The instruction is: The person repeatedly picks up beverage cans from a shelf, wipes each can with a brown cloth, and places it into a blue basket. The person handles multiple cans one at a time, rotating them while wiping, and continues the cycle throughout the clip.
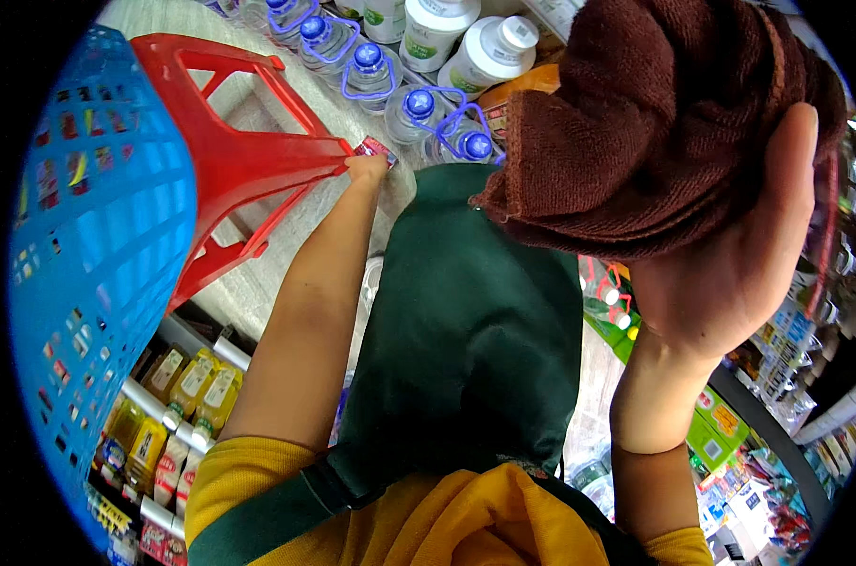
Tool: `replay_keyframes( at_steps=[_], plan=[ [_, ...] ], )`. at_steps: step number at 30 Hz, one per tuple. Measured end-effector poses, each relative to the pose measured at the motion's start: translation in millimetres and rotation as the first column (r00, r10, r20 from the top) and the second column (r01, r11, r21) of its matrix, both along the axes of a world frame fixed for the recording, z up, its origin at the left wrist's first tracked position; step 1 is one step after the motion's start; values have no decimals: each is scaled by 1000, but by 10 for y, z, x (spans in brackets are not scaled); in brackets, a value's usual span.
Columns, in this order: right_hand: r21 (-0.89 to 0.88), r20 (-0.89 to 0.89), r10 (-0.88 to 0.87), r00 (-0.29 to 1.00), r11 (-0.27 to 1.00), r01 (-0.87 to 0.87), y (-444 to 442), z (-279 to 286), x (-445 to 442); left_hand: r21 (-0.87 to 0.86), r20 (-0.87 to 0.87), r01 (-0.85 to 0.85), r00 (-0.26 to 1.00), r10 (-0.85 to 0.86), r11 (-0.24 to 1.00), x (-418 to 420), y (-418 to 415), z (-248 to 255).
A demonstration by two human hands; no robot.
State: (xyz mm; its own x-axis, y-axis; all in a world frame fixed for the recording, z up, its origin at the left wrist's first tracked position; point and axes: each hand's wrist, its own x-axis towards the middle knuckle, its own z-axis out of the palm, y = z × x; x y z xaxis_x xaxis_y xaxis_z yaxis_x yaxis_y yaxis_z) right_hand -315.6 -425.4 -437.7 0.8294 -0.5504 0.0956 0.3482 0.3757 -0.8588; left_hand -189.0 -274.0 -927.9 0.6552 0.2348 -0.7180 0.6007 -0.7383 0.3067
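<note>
My right hand is raised at the upper right and holds a bunched dark brown terry cloth, its thumb lying over the cloth's side. Lower and further off, my left hand is closed at the end of a red plastic stool, touching its leg or edge. A small red printed packet shows just beyond those fingers; whether they hold it too, I cannot tell. A blue plastic basket with a slotted wall stands against the stool at the left. A dark green apron hangs down my front.
Large water bottles with blue caps and handles line the floor ahead, beside white jugs. Shelves at lower left hold bottles of yellow liquid. At the right are a green carton and crowded shelves of packaged goods.
</note>
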Motion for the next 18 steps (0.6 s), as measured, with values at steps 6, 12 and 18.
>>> replay_keyframes(
  at_steps=[6,12,18],
  plan=[
    [-47,-38,-16,999,999,14,-55,-442,54,-89,-65,-183,982,178,979,-90,-91,-397],
    [-108,-80,-44,996,993,35,-69,-255,94,-484,-342,-472,877,337,737,-81,-16,310],
    [-301,-185,-152,971,949,91,-16,631,62,-724,-421,-510,860,287,465,-58,101,2430]
  ],
)
